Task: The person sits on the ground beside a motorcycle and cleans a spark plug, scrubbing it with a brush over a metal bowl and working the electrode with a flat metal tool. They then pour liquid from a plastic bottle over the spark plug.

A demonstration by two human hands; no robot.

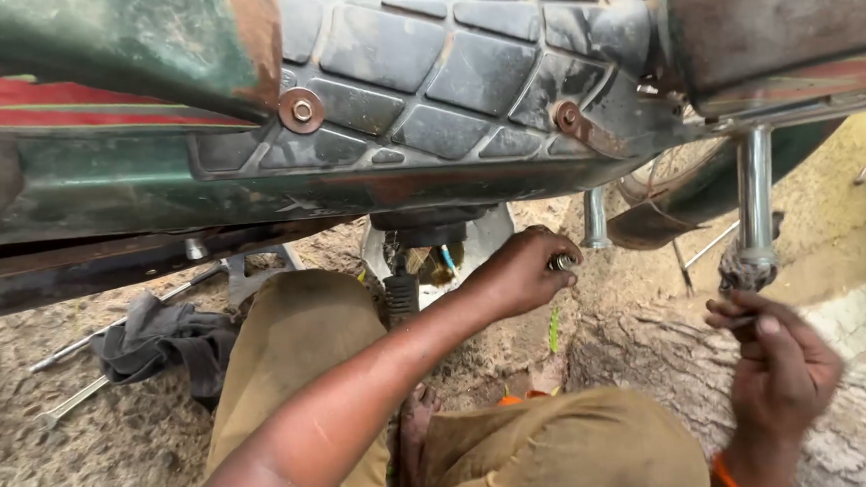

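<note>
Chrome rod at three o'clock, right hand pinched on its rag-wrapped foot, left hand closed on small metal part at centre, wrenches at eight o'clock

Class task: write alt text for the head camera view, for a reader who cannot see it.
A person's left hand pinches a small metal part under a green motorcycle, while the right hand grasps a chrome rod. A dark rag and wrenches lie on the dirt.

Head camera looks steeply down, close under the motorcycle seat.
</note>
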